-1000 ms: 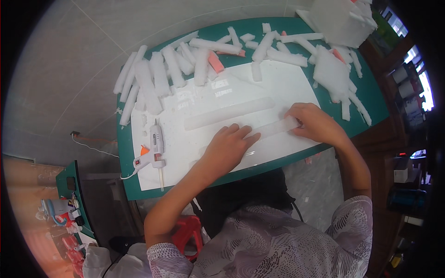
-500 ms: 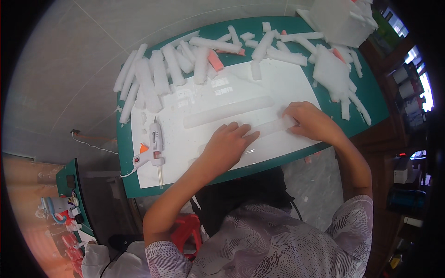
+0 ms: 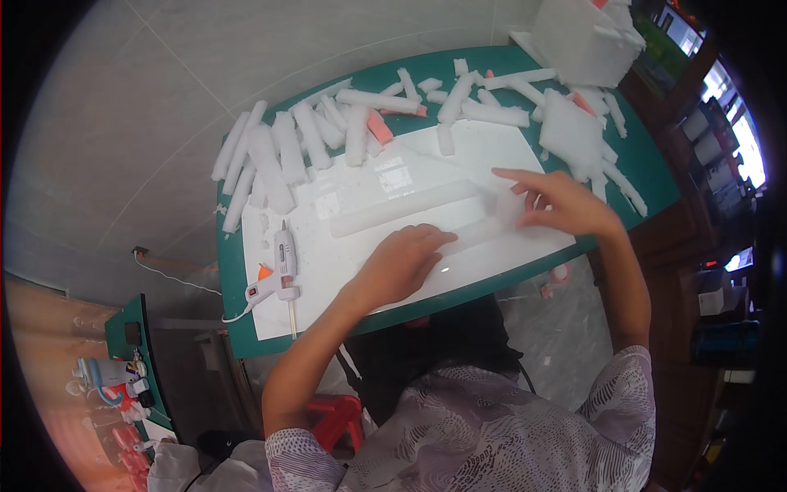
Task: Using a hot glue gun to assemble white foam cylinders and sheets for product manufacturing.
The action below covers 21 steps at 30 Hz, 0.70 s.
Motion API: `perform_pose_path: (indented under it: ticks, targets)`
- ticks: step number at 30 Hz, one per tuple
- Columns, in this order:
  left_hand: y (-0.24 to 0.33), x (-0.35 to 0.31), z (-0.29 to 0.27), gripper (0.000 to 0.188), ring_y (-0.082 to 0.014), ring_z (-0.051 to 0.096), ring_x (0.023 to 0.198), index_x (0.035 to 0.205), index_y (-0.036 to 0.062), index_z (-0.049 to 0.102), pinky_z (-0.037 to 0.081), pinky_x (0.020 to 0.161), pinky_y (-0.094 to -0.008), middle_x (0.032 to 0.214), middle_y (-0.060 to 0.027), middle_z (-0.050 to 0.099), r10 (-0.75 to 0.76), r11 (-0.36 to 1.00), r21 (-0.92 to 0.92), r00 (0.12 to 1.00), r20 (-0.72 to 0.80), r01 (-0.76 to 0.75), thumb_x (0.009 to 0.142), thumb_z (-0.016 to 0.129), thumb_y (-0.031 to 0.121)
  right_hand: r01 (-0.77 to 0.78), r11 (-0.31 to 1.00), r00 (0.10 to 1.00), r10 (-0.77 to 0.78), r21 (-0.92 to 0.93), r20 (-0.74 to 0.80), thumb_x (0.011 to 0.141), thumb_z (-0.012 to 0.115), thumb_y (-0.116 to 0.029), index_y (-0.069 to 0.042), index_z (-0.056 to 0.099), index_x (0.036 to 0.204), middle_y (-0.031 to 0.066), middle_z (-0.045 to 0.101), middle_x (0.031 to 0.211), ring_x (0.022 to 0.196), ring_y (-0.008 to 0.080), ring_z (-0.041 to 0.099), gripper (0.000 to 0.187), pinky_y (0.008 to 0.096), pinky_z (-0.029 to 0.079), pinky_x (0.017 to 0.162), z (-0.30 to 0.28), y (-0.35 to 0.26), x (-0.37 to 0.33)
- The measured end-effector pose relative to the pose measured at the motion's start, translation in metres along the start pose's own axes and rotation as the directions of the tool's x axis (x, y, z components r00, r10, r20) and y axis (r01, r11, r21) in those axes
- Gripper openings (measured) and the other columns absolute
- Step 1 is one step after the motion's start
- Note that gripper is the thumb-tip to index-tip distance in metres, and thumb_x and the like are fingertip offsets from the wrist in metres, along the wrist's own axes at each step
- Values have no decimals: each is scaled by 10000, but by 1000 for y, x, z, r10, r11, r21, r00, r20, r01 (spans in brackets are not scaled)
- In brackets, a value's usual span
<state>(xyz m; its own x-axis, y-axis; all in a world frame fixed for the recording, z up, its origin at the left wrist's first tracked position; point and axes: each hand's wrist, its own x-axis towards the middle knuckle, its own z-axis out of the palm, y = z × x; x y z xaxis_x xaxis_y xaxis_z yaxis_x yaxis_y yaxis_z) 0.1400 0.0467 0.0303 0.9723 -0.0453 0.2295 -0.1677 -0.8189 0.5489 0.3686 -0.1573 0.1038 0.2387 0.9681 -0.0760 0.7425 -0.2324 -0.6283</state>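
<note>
My left hand (image 3: 402,261) lies over the left end of a short white foam strip (image 3: 478,234), its fingers pressed together on it. At the strip's right end, my right hand (image 3: 566,203) is open, index finger stretched out and thumb apart from it. A pale foam piece (image 3: 507,205), blurred, stands by the right fingertips; whether they touch it I cannot tell. Just beyond lies a longer white foam strip (image 3: 402,210), roughly parallel to the short one. All of these are on a shiny white board (image 3: 344,283).
A white glue gun (image 3: 284,262) with an orange trigger lies at the board's left. Many white foam offcuts (image 3: 287,148) and a few pink bits (image 3: 379,127) line the far side of the green table (image 3: 656,197). A white foam box (image 3: 582,41) stands far right.
My right hand has let go of the strip's right end, its fingers spreading apart. My left hand's fingers have drawn closer together on the strip. The whole view has shifted slightly.
</note>
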Motion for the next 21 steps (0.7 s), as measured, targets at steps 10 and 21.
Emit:
perform_pose_path:
  ticks: [10,21]
  targets:
    - [6,3,-36,302,-316,621,1066,1235,47,605,466,952,-360,1164,-164,657,-64,901,-422,992,106,103,938,560,22,94,935,987,-42,342,-156,901,520,-11,-105,567,1338,103,686,1095,828,142,649,450,261,541,761,-2,2,-24]
    - [5,-1,-40,279,-309,617,1080,1209,45,630,465,960,-352,1179,-140,664,-33,914,-398,993,113,76,938,565,20,107,935,980,-42,338,-194,908,560,-31,-83,625,1284,120,690,1070,907,171,668,385,271,541,814,10,-13,-27]
